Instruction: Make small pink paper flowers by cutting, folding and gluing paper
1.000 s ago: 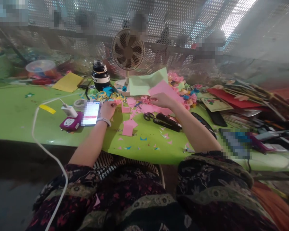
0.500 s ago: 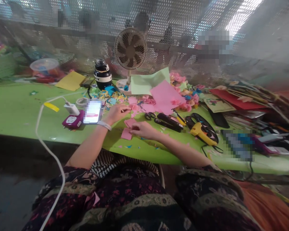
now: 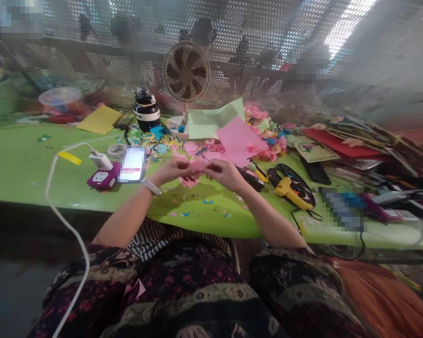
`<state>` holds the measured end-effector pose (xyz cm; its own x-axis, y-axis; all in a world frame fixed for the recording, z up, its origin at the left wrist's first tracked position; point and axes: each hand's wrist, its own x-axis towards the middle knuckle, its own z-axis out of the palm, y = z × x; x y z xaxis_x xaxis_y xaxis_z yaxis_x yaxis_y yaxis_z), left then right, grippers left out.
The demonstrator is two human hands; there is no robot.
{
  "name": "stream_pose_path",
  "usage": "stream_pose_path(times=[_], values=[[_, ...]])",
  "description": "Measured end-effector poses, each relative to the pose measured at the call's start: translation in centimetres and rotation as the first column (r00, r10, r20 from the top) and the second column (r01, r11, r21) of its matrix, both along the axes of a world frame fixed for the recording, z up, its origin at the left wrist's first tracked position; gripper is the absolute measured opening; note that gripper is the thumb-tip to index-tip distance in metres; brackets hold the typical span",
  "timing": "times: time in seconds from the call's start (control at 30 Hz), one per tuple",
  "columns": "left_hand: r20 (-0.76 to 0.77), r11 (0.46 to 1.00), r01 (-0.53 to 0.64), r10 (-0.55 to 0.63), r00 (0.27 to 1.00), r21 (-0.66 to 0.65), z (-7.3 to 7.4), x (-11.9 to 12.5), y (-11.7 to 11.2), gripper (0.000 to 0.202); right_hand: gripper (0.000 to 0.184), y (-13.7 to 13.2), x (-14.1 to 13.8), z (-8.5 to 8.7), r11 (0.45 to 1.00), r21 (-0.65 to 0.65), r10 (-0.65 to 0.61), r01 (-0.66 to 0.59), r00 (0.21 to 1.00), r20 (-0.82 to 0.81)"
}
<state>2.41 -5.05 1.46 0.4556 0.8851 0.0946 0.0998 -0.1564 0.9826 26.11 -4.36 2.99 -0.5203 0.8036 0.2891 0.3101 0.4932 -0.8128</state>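
My left hand point(image 3: 172, 170) and my right hand point(image 3: 223, 172) meet above the green table point(image 3: 28, 173), fingers pinched on a small pink paper piece point(image 3: 197, 165) held between them. Another pink paper square point(image 3: 189, 182) lies on the table just under the hands. A large pink sheet point(image 3: 238, 138) and several pink paper flowers point(image 3: 268, 154) lie behind. A white band sits on my left wrist.
A phone point(image 3: 131, 164) rests on a magenta power bank point(image 3: 100, 178) with a white charger and cable point(image 3: 61, 211). Black scissors point(image 3: 250, 180), a yellow glue gun point(image 3: 291, 190), a small fan point(image 3: 186, 72), a black bottle point(image 3: 146, 110) and card stacks point(image 3: 356, 145) crowd the table. Paper scraps point(image 3: 204, 202) litter the near edge.
Both hands have drawn back from the paper pile, picked up a pink piece from the table and come together above it.
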Motion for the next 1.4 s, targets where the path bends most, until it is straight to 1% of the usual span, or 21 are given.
stream_pose_path(times=[0.1, 0.17, 0.2, 0.27, 0.33, 0.4, 0.47, 0.53, 0.63, 0.7, 0.77, 0.83, 0.87, 0.9, 0.97, 1.0, 1.07, 1.17, 1.23, 1.3, 1.4], values=[[0.135, 0.977, -0.215, 0.211, 0.968, 0.015, 0.0, -0.5, 0.6, 0.043, 0.033, 0.7, 0.4, 0.6, 0.987, 0.089, -0.14, 0.137, 0.989, 0.036], [0.231, 0.925, -0.381, 0.372, 0.899, -0.008, 0.1, -0.8, 1.1, 0.044, 0.024, 1.2, 0.6, 1.4, 0.943, 0.214, -0.299, 0.257, 0.934, 0.195], [0.263, 0.9, -0.434, 0.426, 0.866, -0.033, 0.1, -0.9, 1.3, 0.044, 0.021, 1.5, 0.6, 1.8, 0.916, 0.29, -0.367, 0.279, 0.873, 0.32], [0.291, 0.878, -0.47, 0.473, 0.831, -0.084, 0.3, -1.0, 1.5, 0.043, 0.02, 2.2, 0.0, 2.2, 0.887, 0.408, -0.436, 0.214, 0.677, 0.593], [0.302, 0.879, -0.462, 0.474, 0.827, -0.114, 0.3, -0.9, 1.5, 0.043, 0.019, 3.2, -0.9, 2.2, 0.899, 0.426, -0.422, 0.098, 0.453, 0.786], [0.312, 0.883, -0.452, 0.467, 0.827, -0.126, 0.3, -0.8, 1.5, 0.045, 0.019, 4.4, -2.0, 1.9, 0.928, 0.372, -0.365, 0.038, 0.299, 0.882], [0.321, 0.886, -0.445, 0.463, 0.826, -0.131, 0.2, -0.8, 1.6, 0.047, 0.022, 5.6, -2.9, 1.6, 0.96, 0.279, -0.278, 0.029, 0.223, 0.934], [0.328, 0.892, -0.432, 0.45, 0.831, -0.131, 0.0, -0.9, 1.6, 0.047, 0.029, 6.5, -3.6, 1.4, 0.977, 0.21, -0.214, 0.042, 0.201, 0.956], [0.334, 0.902, -0.415, 0.43, 0.838, -0.12, -0.1, -1.0, 1.7, 0.044, 0.039, 7.3, -4.1, 1.5, 0.979, 0.193, -0.202, 0.061, 0.212, 0.956], [0.331, 0.9, -0.419, 0.434, 0.838, -0.118, -0.2, -1.0, 1.8, 0.042, 0.04, 7.6, -4.1, 1.9, 0.981, 0.183, -0.195, 0.069, 0.23, 0.954], [0.326, 0.896, -0.425, 0.443, 0.835, -0.128, -0.2, -1.0, 1.9, 0.041, 0.032, 8.1, -3.6, 2.7, 0.985, 0.155, -0.168, 0.071, 0.247, 0.954], [0.332, 0.893, -0.426, 0.449, 0.829, -0.145, -0.2, -1.0, 2.0, 0.04, 0.018, 8.8, -2.7, 3.6, 0.991, 0.101, -0.124, 0.087, 0.31, 0.943], [0.342, 0.893, -0.424, 0.45, 0.825, -0.152, -0.2, -1.0, 2.0, 0.04, 0.012, 9.2, -2.1, 4.0, 0.992, 0.061, -0.1, 0.113, 0.375, 0.921], [0.353, 0.892, -0.423, 0.452, 0.819, -0.159, -0.3, -1.0, 2.1, 0.04, 0.01, 9.4, -1.4, 4.4, 0.986, 0.0, -0.085, 0.168, 0.497, 0.864], [0.37, 0.891, -0.42, 0.454, 0.811, -0.174, -0.4, -1.0, 2.2, 0.041, 0.018, 9.5, 0.1, 4.8, 0.951, -0.139, -0.11, 0.277, 0.721, 0.684], [0.375, 0.891, -0.417, 0.454, 0.808, -0.181, -0.5, -1.0, 2.2, 0.041, 0.022, 9.3, 0.7, 4.7, 0.931, -0.19, -0.149, 0.311, 0.8, 0.581], [0.385, 0.894, -0.404, 0.448, 0.807, -0.195, -0.5, -1.0, 2.2, 0.041, 0.027, 8.4, 1.7, 4.2, 0.911, -0.234, -0.233, 0.341, 0.891, 0.389], [0.421, 0.909, -0.36, 0.415, 0.806, -0.209, -0.6, -0.7, 2.1, 0.038, 0.035, 5.9, 2.1, 2.8, 0.909, -0.323, -0.266, 0.263, 0.963, 0.037], [0.449, 0.92, -0.32, 0.39, 0.804, -0.226, -0.7, -0.4, 1.9, 0.037, 0.041, 4.1, 1.6, 1.7, 0.921, -0.377, -0.17, 0.094, 0.97, -0.174], [0.466, 0.922, -0.292, 0.381, 0.799, -0.253, -0.9, 0.0, 1.8, 0.036, 0.046, 2.6, 0.7, 0.6, 0.923, -0.38, -0.056, -0.051, 0.963, -0.264], [0.476, 0.914, -0.278, 0.394, 0.786, -0.297, -1.3, 0.7, 1.6, 0.029, 0.047, 1.3, -0.9, -0.7, 0.91, -0.4, -0.013, -0.107, 0.959, -0.285]])
